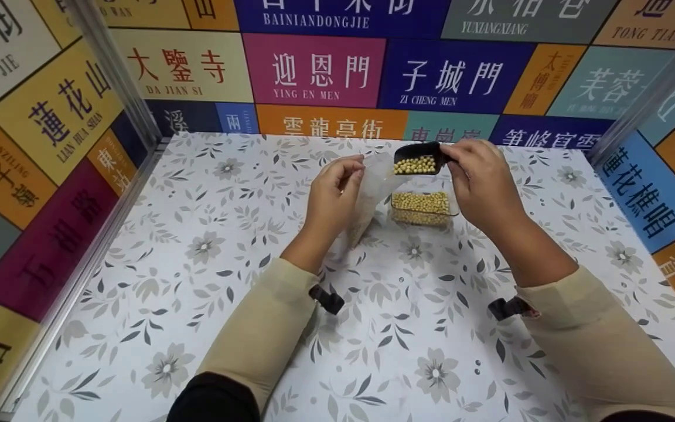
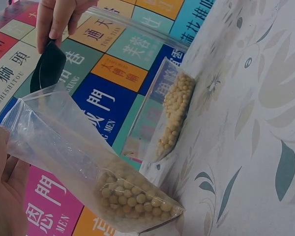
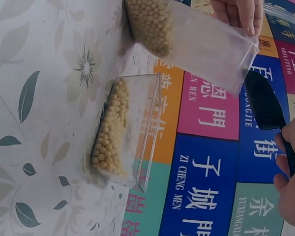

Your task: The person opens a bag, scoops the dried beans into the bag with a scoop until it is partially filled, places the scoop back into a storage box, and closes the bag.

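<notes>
With our left hand (image 1: pixel 333 193) we pinch the clear plastic bag (image 2: pixel 71 135); our right hand (image 1: pixel 484 181) grips the black scoop (image 3: pixel 264 101) above the clear box (image 3: pixel 137 118). Should the bag's mouth sag, soybeans (image 1: pixel 416 164) could spill beneath our hands.

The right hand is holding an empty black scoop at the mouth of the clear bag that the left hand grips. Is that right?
Not quite: the black scoop isn't empty. The head view shows yellowish beans in it. The right hand does hold it at the mouth of the clear bag, which the left hand grips.
</notes>
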Motion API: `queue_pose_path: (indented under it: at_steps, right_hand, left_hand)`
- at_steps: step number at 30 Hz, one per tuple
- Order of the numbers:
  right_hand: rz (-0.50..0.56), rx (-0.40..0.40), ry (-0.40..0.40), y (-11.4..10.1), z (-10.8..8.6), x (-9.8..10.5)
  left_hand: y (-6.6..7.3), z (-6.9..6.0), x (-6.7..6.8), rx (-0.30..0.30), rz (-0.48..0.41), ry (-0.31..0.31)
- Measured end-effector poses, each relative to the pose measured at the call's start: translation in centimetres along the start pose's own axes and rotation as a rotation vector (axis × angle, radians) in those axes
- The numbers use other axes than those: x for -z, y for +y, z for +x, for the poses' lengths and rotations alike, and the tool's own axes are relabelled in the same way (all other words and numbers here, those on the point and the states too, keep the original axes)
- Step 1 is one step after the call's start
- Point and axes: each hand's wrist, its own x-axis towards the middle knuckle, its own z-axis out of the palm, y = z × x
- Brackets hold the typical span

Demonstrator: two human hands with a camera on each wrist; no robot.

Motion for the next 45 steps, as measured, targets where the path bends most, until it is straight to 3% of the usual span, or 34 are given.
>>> queue_pose_path:
  at_steps: [9,20,27,33,39,45]
  right_hand:
    - [-0.054,0.115,0.068,-0.1,0.1,-0.3]
    - [-0.069,0.122,0.075,0.2,0.1,0.3]
    - [-0.029,0.058,0.049,1.3,-0.4,1.0]
    - [-0.004,-0.069,0.008,3.8,-1.7,1.3]
    - [-0.056,-0.193,-0.129,6.2,-3.0,0.8]
    - [-0.158,-0.177,-0.226,7.6,-3.4,0.1]
  left_hand:
    - [0.0,0.0,0.0,0.008,0.011,0.003]
    - [-0.1,0.1,0.0,0.0,0.006,0.009]
    - [-0.3,0.1,0.1,-0.008,-0.023,0.014]
    - [-0.4,0.1,0.1,-0.026,-0.013,0.012]
    - [-0.2,0.0,0.1,-0.002,-0.034,0.014]
    - [0.0,0.0,-0.1,0.018,-0.046,0.001]
